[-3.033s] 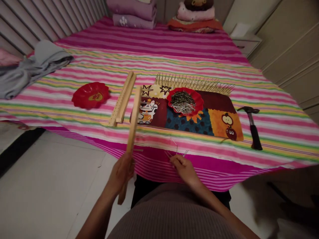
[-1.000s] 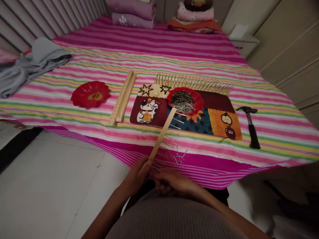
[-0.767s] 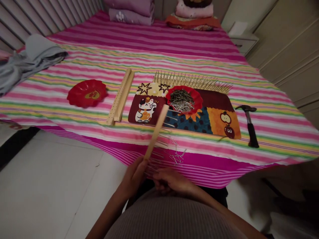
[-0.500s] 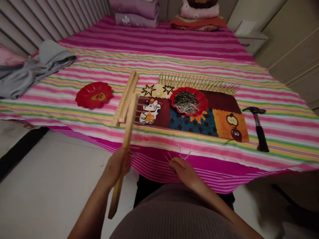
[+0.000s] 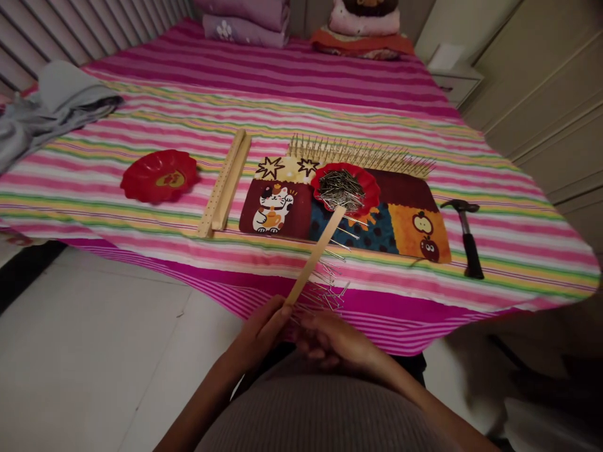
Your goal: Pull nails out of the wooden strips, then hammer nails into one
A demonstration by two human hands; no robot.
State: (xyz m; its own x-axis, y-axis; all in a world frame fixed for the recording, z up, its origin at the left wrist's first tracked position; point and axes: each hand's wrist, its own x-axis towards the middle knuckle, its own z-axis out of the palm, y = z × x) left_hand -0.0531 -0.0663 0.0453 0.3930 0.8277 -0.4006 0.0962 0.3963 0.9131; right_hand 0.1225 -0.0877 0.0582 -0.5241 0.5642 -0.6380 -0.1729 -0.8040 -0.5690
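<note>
My left hand (image 5: 267, 324) is closed around the lower part of a wooden strip (image 5: 316, 256), which slants away from me to the upper right. Several nails (image 5: 345, 237) stick out from the strip's right side. My right hand (image 5: 334, 339) has its fingers curled and its fingertips at a nail beside the strip's near end; the grip is partly hidden. Loose nails (image 5: 336, 300) lie on the cloth just beyond it. At the strip's far end sits a red scalloped dish (image 5: 372, 191) heaped with nails, resting on a patterned mat (image 5: 282, 213) with a cat picture.
Two wooden strips (image 5: 223, 182), one dotted with holes, lie left of the mat. A second red dish (image 5: 162, 179) is farther left. Behind the mat, a nail-studded strip (image 5: 360, 156) stands points up. A hammer (image 5: 468, 242) lies right. Grey clothing (image 5: 70, 100) and folded bedding (image 5: 245, 25) rest on the bed.
The wooden strip has swung from the left to in front of me, its far end now by the dish of nails. My hands have come close together.
</note>
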